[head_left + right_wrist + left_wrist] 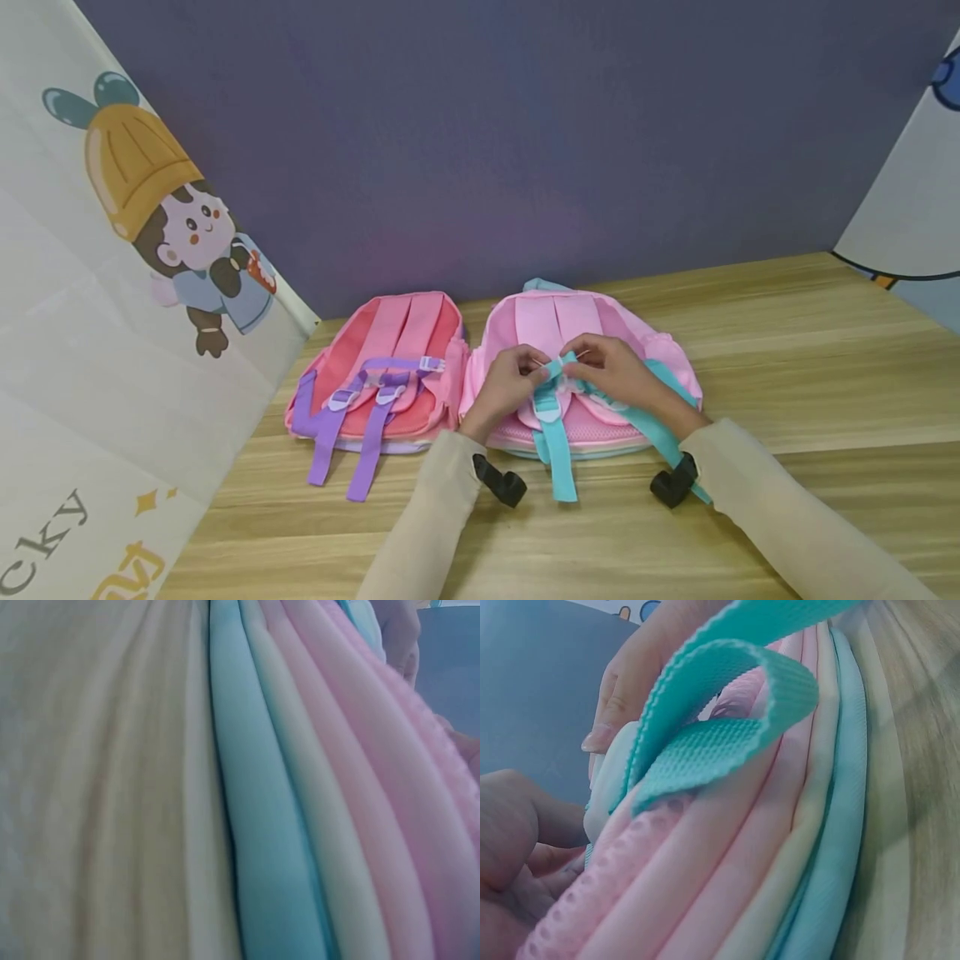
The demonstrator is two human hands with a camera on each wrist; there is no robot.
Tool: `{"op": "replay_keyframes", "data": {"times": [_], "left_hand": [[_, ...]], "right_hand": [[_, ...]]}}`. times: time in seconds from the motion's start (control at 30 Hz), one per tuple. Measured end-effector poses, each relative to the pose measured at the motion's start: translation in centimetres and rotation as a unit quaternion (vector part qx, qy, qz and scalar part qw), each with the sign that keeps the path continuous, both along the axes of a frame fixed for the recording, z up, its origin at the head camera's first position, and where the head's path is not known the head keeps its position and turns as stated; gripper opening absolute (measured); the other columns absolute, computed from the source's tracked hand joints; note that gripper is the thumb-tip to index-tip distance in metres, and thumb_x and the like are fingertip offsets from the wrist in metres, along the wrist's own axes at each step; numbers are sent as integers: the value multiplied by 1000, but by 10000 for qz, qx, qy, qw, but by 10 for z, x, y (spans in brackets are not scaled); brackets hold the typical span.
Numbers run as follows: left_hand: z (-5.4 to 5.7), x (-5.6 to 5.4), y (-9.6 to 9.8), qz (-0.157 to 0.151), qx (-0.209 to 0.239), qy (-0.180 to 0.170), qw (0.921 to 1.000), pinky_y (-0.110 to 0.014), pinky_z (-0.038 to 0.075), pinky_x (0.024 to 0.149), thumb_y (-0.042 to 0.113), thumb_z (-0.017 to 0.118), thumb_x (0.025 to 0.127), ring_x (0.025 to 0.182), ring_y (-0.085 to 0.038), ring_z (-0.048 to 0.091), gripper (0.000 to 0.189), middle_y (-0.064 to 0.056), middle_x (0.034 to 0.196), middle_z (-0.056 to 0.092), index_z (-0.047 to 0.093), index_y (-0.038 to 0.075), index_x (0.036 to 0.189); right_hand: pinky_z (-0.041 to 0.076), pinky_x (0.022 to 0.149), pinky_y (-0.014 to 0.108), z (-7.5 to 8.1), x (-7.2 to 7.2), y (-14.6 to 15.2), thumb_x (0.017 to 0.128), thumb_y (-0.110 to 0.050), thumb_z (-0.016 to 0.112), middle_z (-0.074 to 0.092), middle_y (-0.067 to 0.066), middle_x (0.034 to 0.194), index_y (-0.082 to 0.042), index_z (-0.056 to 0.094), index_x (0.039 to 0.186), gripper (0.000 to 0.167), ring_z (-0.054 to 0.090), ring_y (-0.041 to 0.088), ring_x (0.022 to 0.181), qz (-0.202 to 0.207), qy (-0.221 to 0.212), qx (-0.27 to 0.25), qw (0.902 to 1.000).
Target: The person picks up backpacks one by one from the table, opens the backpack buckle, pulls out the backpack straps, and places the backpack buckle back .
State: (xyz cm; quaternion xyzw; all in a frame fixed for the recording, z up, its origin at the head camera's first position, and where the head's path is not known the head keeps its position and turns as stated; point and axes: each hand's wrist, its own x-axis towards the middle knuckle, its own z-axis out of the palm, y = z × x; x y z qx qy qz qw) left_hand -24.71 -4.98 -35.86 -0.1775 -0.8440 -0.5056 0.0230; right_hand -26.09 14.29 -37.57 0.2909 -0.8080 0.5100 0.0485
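Observation:
A light pink backpack (592,429) with teal straps (557,450) lies on the table, its strap side up. Over its middle, my left hand (508,385) and right hand (624,372) face each other across a bunched teal strap. Each appears to pinch one end of a thin white tie (584,353) that passes by this strap. White buckles (547,406) sit on the webbing. In the left wrist view, a loop of teal webbing (705,750) stands in front of the fingers. The right wrist view shows mostly the bag's layered edge (270,795), with the fingertips largely hidden.
To the left, touching the pink bag, lies a coral backpack (438,404) with purple straps (367,454) and a white clip (431,364). A dark panel (525,150) rises behind the wooden table (810,375). A printed white wall (97,333) borders the left side.

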Motion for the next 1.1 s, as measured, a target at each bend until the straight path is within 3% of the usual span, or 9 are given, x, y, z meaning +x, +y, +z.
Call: {"op": "replay_keyframes", "data": {"times": [0.23,0.4,0.53,0.77,0.87,1.1], "left_hand": [[0,0,-1,-107,-34,141,9998,-19,44,65,3,63,87,70,-8,53,14,-18,86,67,65,-2,99],[1,2,-3,-286,-443,365,9979,-25,47,77,19,69,85,88,-16,58,27,-11,104,67,67,7,109],[1,3,-1,-248,-613,505,9965,-27,48,82,26,72,85,98,-19,60,35,-9,109,67,67,10,115],[-2,2,1,10,-595,943,9938,-20,47,72,19,70,86,87,-17,63,25,-8,99,72,72,5,107],[-3,1,1,3,-682,1084,9918,-20,48,74,17,69,86,88,-18,65,23,-9,99,73,72,4,105],[-3,1,2,26,-813,1065,9910,-24,51,79,13,68,86,92,-18,67,21,-10,99,73,72,1,104]], "right_hand": [[50,81,18,1,0,1,90,-7,63,64,13,103,0,62,106,17,64,22,94,240,28,-7,9997],[50,81,18,1,2,0,89,-6,64,65,13,102,-1,62,105,17,64,23,93,170,158,-3,9997],[51,79,18,1,3,-1,88,-4,65,66,14,102,-1,63,104,17,65,25,92,106,228,-29,9997],[52,77,19,1,2,-2,87,-7,68,68,15,100,0,66,103,18,67,20,88,-2,189,-119,9998],[53,74,20,2,3,-2,86,-8,69,69,15,98,0,66,102,18,68,18,85,-38,126,-142,9998],[53,73,20,2,3,-2,87,-4,65,68,13,94,-2,65,95,8,67,20,85,-137,145,-18,9998]]}}
